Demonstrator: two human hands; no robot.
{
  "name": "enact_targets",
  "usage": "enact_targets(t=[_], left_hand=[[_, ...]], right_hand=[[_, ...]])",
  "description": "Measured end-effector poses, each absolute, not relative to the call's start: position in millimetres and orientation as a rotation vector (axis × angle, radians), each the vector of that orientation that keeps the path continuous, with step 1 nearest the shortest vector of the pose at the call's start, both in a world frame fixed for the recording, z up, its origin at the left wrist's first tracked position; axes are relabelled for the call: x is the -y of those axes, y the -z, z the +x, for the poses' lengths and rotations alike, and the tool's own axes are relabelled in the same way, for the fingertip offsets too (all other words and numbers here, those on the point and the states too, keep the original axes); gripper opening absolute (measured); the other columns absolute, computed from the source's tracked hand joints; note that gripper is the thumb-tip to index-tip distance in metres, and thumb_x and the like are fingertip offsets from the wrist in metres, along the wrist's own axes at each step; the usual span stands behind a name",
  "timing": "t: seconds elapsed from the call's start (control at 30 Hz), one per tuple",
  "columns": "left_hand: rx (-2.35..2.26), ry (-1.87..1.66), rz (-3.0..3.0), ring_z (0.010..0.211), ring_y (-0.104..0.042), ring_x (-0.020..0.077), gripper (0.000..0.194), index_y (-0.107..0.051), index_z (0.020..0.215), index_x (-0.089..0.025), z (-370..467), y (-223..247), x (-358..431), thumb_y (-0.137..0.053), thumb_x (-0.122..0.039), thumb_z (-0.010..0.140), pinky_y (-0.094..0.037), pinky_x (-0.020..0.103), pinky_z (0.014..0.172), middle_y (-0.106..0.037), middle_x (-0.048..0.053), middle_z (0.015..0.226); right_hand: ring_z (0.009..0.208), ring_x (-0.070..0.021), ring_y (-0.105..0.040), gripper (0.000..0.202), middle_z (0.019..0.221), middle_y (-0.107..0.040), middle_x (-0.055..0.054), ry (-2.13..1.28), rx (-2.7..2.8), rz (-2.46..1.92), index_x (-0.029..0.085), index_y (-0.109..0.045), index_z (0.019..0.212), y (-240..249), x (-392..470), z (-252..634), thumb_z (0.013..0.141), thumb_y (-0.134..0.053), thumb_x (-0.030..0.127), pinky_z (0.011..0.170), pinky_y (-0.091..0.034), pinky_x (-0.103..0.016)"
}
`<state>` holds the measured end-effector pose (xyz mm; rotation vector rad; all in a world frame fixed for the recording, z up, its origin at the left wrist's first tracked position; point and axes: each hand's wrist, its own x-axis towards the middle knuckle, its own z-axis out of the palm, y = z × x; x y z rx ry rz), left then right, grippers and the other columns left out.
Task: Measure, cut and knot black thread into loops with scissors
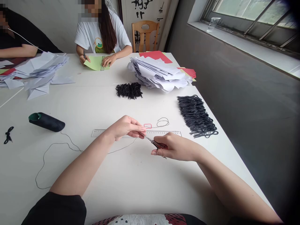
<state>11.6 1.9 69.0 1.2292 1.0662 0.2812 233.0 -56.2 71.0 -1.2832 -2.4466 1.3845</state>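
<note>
My left hand (128, 126) pinches a thin dark cord (125, 147) between thumb and fingers, above a clear ruler (164, 132) lying on the table. In my right hand (175, 146) is a pair of scissors (152, 141), its blades pointing left and reaching the fingertips of my left hand. Whether the blades are closed on the cord I cannot tell. Beyond the ruler, the cord's free end curls in a loop. From my left hand the cord runs under my left forearm to a dark spool (50, 122) lying on its side.
Bundles of looped black cords (197, 115) lie at the right, with a smaller black bundle (129, 90) farther back. A stack of white paper (159, 73) stands behind them. At left is a knotted cord (8, 135). Across the table, a person (103, 34) holds green paper (93, 63).
</note>
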Motion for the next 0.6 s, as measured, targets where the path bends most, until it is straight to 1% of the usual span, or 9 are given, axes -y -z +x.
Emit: enact_targets(t=[0.37, 0.6], left_hand=[[-1.045, -0.295, 1.237, 0.082, -0.071, 0.0208, 0.027, -0.076, 0.077, -0.014, 9.3, -68.8, -3.1, -0.076, -0.040, 0.071, -0.053, 0.029, 0.081, -0.074, 0.011, 0.087], [-1.036, -0.294, 1.237, 0.082, -0.071, 0.0202, 0.027, -0.076, 0.077, -0.014, 8.8, -67.0, -4.0, -0.077, -0.040, 0.070, -0.054, 0.027, 0.081, -0.074, 0.011, 0.087]], right_hand=[[0.051, -0.0090, -0.045, 0.037, 0.061, -0.057, 0.002, -1.382, 2.433, -1.250, 0.020, -0.041, 0.069, -70.2, 56.4, 234.6, 0.091, -0.052, 0.047, 0.053, -0.034, -0.023], [0.050, -0.0086, -0.043, 0.037, 0.059, -0.055, 0.003, -1.374, 2.441, -1.261, 0.020, -0.041, 0.069, -69.9, 57.1, 235.7, 0.091, -0.052, 0.047, 0.052, -0.033, -0.023]])
